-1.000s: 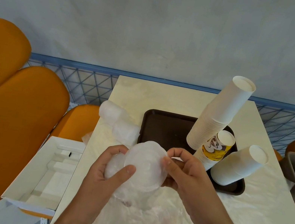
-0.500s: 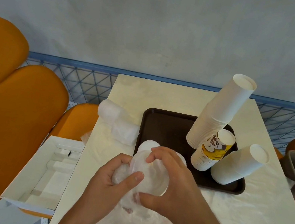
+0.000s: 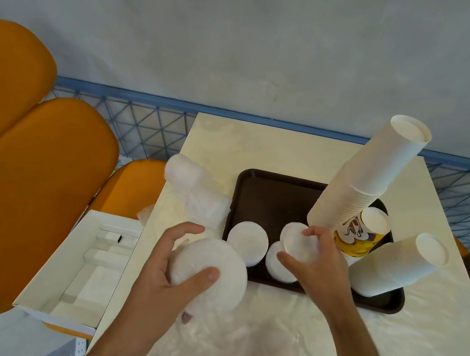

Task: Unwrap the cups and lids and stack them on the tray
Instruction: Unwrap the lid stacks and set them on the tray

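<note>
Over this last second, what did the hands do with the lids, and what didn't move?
The right hand left the lid stack, carrying a few lids to the tray, above a pile there. The left hand kept holding the stack. Cup stacks stayed put.

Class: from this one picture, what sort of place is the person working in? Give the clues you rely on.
Probably a café or fast-food dining area: a brown serving tray holding stacks of paper cups and lids, on a pale table beside orange padded seats.
</note>
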Available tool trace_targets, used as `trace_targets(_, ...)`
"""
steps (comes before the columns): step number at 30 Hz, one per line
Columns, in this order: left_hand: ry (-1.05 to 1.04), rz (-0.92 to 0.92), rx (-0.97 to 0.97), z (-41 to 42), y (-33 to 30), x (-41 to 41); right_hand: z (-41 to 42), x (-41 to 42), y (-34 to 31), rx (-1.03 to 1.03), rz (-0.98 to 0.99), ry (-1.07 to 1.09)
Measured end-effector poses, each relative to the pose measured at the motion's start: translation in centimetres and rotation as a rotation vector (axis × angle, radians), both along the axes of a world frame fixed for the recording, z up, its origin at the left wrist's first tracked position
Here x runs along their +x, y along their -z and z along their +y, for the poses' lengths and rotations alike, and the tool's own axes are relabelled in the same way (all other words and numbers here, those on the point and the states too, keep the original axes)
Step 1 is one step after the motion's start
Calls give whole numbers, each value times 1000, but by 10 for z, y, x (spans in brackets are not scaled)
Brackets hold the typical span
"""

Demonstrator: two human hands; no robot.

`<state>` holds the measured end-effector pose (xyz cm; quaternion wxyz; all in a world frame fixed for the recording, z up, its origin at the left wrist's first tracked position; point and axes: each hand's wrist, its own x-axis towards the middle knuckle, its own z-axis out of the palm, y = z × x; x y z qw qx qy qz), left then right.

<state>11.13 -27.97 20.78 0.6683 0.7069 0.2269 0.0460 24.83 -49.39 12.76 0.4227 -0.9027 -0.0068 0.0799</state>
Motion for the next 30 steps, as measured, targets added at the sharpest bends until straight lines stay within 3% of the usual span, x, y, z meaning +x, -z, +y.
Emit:
trace_targets(5,-72,56,-68,5,7,1,1,16,58,-209,86,-68)
trace_targets(11,-87,59,-260,9,3,-1,2,24,83,-310,135,-123)
trace_targets(17,-57,32,-344,7,0,-1,2,21,86,-359,120,-169)
trace_targets(30,-92,44,-324,2,2,1,8,12,68,-423,76,-132)
